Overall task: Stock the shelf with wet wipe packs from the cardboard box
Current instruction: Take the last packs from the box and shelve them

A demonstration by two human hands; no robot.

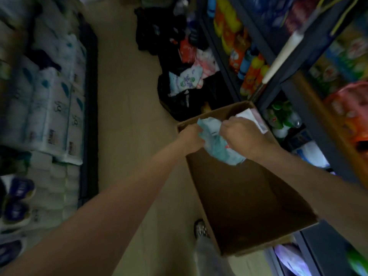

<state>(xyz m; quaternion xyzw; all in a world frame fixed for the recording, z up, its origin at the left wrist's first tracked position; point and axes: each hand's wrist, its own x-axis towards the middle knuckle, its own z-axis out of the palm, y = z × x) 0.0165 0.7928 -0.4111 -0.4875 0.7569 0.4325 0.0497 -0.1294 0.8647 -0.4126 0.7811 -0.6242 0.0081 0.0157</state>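
Left hand (190, 136), right hand (242, 137) gripping wipe pack (219, 148) over cardboard box (249, 196)

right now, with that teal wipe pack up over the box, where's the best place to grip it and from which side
Grip the teal wipe pack at its two ends, coming down from above through the open top of the cardboard box. It is soft and crumpled, so holding both ends keeps it from sagging. The left hand and right hand already pinch it that way, one each side.
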